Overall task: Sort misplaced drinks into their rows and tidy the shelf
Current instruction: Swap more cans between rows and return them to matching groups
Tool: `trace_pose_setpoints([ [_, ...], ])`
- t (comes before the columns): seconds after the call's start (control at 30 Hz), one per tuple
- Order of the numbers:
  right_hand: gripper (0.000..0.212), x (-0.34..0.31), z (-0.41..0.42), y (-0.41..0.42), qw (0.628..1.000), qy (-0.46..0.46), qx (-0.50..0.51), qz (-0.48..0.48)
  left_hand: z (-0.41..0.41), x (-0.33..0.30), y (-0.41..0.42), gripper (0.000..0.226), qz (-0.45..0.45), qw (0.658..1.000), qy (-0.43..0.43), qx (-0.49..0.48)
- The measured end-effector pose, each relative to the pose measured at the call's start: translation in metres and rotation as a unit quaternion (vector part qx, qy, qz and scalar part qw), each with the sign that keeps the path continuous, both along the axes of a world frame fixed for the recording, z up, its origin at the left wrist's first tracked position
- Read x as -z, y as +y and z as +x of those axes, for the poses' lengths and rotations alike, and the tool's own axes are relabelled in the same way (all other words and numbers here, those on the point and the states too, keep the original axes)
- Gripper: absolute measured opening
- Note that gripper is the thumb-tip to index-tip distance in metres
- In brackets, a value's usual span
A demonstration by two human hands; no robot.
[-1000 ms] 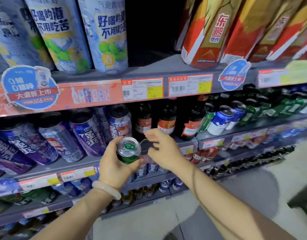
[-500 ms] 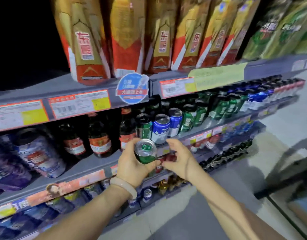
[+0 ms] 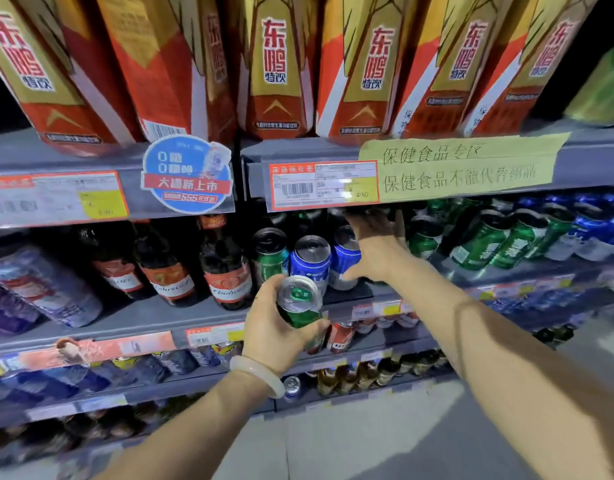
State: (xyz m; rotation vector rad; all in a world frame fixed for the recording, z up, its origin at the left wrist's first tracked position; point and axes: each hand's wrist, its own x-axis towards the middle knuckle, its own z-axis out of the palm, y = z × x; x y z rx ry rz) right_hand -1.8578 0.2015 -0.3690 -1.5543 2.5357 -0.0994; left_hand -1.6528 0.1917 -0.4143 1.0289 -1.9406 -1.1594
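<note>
While the left hand (image 3: 274, 327) grips a green can (image 3: 298, 303) in front of the middle shelf (image 3: 132, 317), tilted so its silver top faces the camera, the right hand (image 3: 371, 244) reaches into that shelf with fingers spread and straight, holding nothing. Its fingertips lie under the upper shelf's edge, above a blue can (image 3: 345, 258); whether they touch a can behind cannot be told. A pale bangle (image 3: 259, 374) circles the left wrist. Just behind the held can stand another blue can (image 3: 310, 259) and a dark green can (image 3: 271, 252), side by side. Left of these stand brown bottles (image 3: 226, 268) with red labels; right of the reaching hand runs a row of green cans (image 3: 485, 242), then blue ones (image 3: 593, 230) (blurred). Red-and-gold cartons (image 3: 274, 71) fill the top shelf. Its edge carries a price tag (image 3: 323, 185), a round blue sticker (image 3: 186, 174) and a yellow paper notice (image 3: 461, 168). Lower shelves hold more cans and bottles, too blurred to tell apart.
</note>
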Motion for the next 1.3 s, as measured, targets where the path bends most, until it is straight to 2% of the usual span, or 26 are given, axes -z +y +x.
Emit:
trace_pose_setpoints([
  [0.1,0.089,0.004,-0.004,-0.005,1.000,-0.005,-0.014,0.025,-0.006,0.001,-0.002,0.079,-0.001,1.000,-0.013,0.000],
  [0.27,0.066,0.004,-0.001,0.012,0.998,0.027,-0.020,-0.056,-0.020,-0.001,0.000,0.070,-0.016,0.999,-0.013,0.043],
  [0.33,0.070,0.000,-0.001,0.029,0.996,0.026,-0.020,-0.080,-0.027,-0.005,0.003,0.069,-0.050,0.996,-0.012,0.068],
  [0.47,0.082,-0.011,-0.008,0.074,0.973,-0.072,-0.010,-0.219,-0.040,-0.018,0.004,0.070,-0.129,0.988,0.016,0.080],
  [0.53,0.084,-0.014,-0.015,0.098,0.962,-0.131,0.025,-0.236,-0.049,-0.025,0.003,0.070,-0.148,0.986,0.023,0.080],
  [0.6,0.082,-0.015,-0.023,0.117,0.956,-0.150,0.061,-0.245,-0.062,-0.032,0.001,0.071,-0.143,0.986,0.009,0.088],
  [0.7,0.082,-0.015,-0.037,0.141,0.956,-0.154,0.095,-0.230,-0.085,-0.040,-0.004,0.071,-0.174,0.980,-0.069,0.060],
  [0.77,0.082,-0.015,-0.046,0.150,0.955,-0.156,0.113,-0.225,-0.101,-0.043,-0.010,0.072,-0.226,0.956,-0.185,0.019],
  [0.87,0.082,-0.014,-0.060,0.156,0.956,-0.157,0.115,-0.217,-0.121,-0.038,-0.022,0.080,-0.258,0.913,-0.313,0.032],
  [1.03,0.085,-0.009,-0.084,0.154,0.964,-0.148,0.090,-0.204,-0.134,-0.025,-0.038,0.087,-0.233,0.877,-0.418,0.037],
  [1.17,0.083,-0.008,-0.101,0.148,0.962,-0.180,0.042,-0.202,-0.143,-0.029,-0.044,0.088,-0.175,0.873,-0.454,0.042],
  [1.3,0.080,-0.005,-0.108,0.138,0.962,-0.186,-0.011,-0.202,-0.142,-0.036,-0.044,0.090,-0.169,0.853,-0.493,0.031],
])
